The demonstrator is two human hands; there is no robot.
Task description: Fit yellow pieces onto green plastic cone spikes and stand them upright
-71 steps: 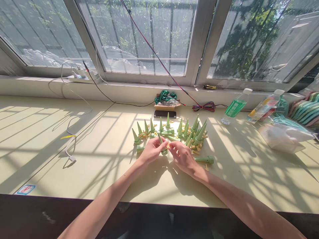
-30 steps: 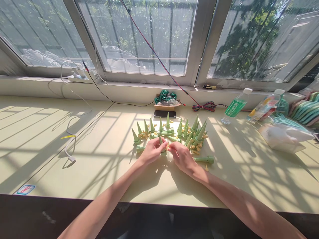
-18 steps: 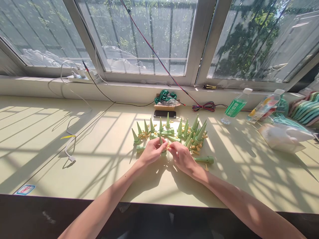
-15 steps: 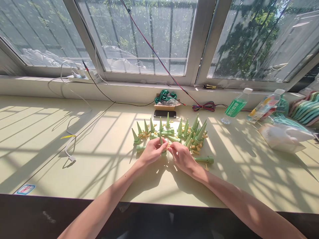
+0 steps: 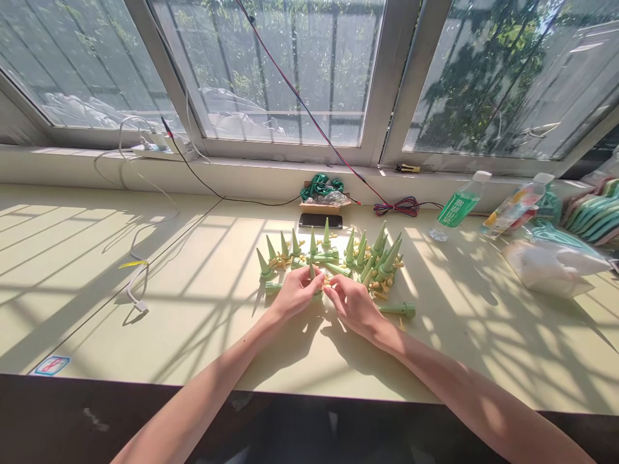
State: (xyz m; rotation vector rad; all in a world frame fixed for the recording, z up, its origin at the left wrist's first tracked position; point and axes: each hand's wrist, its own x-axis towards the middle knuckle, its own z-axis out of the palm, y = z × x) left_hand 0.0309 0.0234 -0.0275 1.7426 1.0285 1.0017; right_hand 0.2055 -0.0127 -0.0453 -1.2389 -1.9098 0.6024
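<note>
1. So I'm watching through the head cam and using the black phone (image 5: 320, 221) as my landmark. Everything below is placed from it.
2. Left hand (image 5: 298, 290): on the near side of the phone, fingers curled around a green plastic spike (image 5: 312, 270), tip pointing up.
3. Right hand (image 5: 355, 301): near side too, a bit right of the phone, thumb and fingertips pinching a small yellow fitting (image 5: 327, 281) right beside that spike. Can't tell from here if it's seated in the spike, fingers hide it.
4. More green spikes (image 5: 296, 245) stand just nearside of the phone, with a denser bunch (image 5: 382, 261) to its right and yellow pieces lying among them.
5. A green tube (image 5: 399, 310) lies on its side, nearside and right of the phone.
6. Right behind the phone: a small cardboard box (image 5: 322, 209). Well off to its right: a green-labelled bottle (image 5: 454, 211).
</note>
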